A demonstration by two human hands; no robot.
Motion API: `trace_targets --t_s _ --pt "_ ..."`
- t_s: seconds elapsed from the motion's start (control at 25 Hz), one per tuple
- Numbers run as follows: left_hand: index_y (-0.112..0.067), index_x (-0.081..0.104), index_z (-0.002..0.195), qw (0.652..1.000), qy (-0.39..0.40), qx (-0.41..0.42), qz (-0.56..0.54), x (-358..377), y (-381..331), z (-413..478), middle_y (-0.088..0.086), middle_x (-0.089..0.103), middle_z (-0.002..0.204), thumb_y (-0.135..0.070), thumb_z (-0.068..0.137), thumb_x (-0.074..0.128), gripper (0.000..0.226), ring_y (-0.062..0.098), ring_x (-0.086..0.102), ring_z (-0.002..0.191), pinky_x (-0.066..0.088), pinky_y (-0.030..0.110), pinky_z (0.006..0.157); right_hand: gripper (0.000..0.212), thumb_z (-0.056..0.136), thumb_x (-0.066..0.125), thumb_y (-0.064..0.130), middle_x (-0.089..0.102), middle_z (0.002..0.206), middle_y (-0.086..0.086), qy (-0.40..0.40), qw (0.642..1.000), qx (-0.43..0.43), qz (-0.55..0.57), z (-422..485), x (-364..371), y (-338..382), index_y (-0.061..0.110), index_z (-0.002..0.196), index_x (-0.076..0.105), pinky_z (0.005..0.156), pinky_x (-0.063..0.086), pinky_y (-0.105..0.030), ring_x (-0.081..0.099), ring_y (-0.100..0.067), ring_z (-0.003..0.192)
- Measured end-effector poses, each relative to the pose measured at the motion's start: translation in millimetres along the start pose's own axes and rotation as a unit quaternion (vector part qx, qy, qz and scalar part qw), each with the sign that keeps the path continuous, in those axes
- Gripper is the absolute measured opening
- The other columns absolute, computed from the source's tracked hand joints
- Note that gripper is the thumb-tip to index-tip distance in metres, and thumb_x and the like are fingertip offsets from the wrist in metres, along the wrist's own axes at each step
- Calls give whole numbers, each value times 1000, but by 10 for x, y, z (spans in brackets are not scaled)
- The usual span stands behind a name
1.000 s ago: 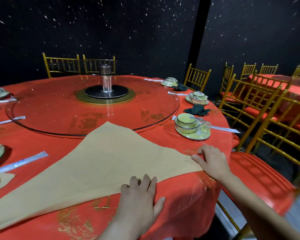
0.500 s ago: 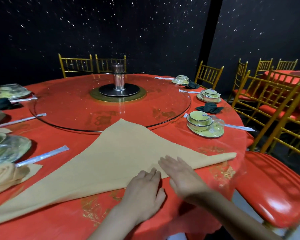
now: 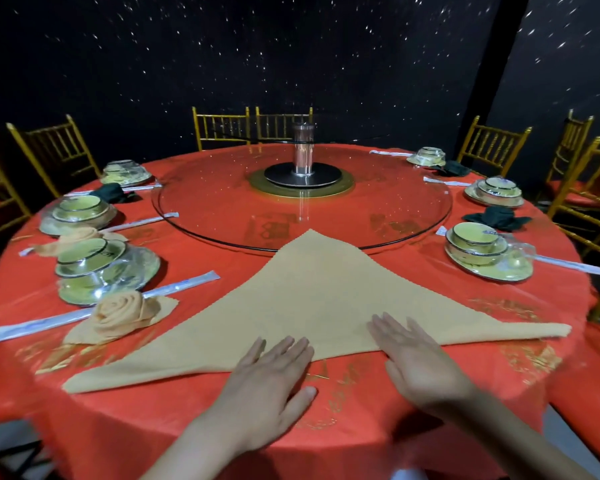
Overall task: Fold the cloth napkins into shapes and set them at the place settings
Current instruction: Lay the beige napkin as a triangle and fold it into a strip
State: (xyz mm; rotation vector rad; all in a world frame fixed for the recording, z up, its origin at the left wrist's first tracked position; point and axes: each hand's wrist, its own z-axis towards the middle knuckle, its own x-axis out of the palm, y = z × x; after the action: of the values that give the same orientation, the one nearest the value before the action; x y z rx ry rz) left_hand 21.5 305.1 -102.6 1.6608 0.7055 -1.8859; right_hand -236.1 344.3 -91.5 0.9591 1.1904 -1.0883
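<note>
A tan cloth napkin lies folded into a wide triangle on the red tablecloth, its long fold toward me and its tip reaching the glass turntable. My left hand lies flat with straight fingers on the napkin's near edge. My right hand rests flat beside it, fingers spread over the same fold. A tan napkin rolled into a rose sits at the left place setting, and a second rose napkin lies further back.
Wrapped bowl-and-plate sets ring the table, such as one on the left and one on the right, with wrapped chopsticks and dark green napkins. A glass turntable fills the middle. Gold chairs surround the table.
My right hand slid from the napkin's right corner to the middle of the fold, beside my left hand. The view turned left, bringing the left place settings and rose napkins into sight.
</note>
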Motion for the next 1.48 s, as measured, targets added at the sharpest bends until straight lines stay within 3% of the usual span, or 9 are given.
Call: trace_targets --t_s 0.12,0.4,0.56,0.68,0.84,1.0,1.12,1.24,1.48 --pt "-30 19 149 998 -2 19 -56 16 33 100 -15 13 156 -69 83 -2 79 3 8 144 5 29 117 83 72 3 41 -3 151 8 39 994 -85 57 139 84 319 15 150 11 111 -14 -20 -11 -8 141" --pt "-24 62 115 983 -100 -83 -130 41 863 -329 -10 56 131 -67 82 32 62 8 46 127 18 22 108 69 75 -5 48 -12 153 16 93 985 -128 71 228 171 271 31 141 -14 110 -17 -16 -26 9 134" --pt "-36 58 82 966 -103 -173 -165 -1 1351 -721 -30 49 122 -90 65 34 61 2 48 121 32 44 106 64 80 2 47 -5 154 15 91 984 -126 89 240 223 256 34 142 -4 112 -14 -17 -25 12 132" --pt "-43 56 82 941 -136 -201 -236 -54 1469 -853 -35 50 114 -91 61 40 55 0 51 113 37 32 97 63 80 2 47 -5 154 18 93 984 -124 86 236 221 250 37 142 -6 112 -14 -16 -24 13 133" --pt "-42 51 62 935 -156 -260 -184 -85 1462 -898 -30 51 101 -78 65 43 37 7 44 102 25 29 80 61 80 -1 47 -9 152 22 100 984 -126 84 242 215 257 49 136 -23 112 -15 -16 -23 12 134" --pt "-35 50 76 916 -134 -369 -83 -162 1379 -905 -15 49 92 -56 80 61 24 15 43 101 22 32 76 64 78 -3 48 -8 152 21 98 984 -122 82 227 205 266 37 142 -8 113 -14 -17 -25 13 132" --pt "-34 54 83 936 -248 -248 -36 -197 1096 -733 -15 55 89 -47 83 53 13 13 47 93 26 33 71 64 79 -2 47 -7 153 20 95 984 -122 86 224 224 263 37 142 -6 113 -12 -17 -22 13 134" --pt "-35 57 93 973 -218 -39 -60 -139 606 -333 -17 61 91 -43 81 49 16 10 56 87 41 29 70 69 77 -4 47 -9 152 19 91 985 -123 85 242 222 261 33 145 -4 113 -13 -16 -19 10 136" --pt "-33 67 80 990 -136 4 -45 40 540 -3 -17 63 81 -45 84 42 28 7 63 76 52 20 55 70 83 18 56 20 148 22 38 985 -82 149 219 140 113 27 145 32 111 7 -8 13 10 138"
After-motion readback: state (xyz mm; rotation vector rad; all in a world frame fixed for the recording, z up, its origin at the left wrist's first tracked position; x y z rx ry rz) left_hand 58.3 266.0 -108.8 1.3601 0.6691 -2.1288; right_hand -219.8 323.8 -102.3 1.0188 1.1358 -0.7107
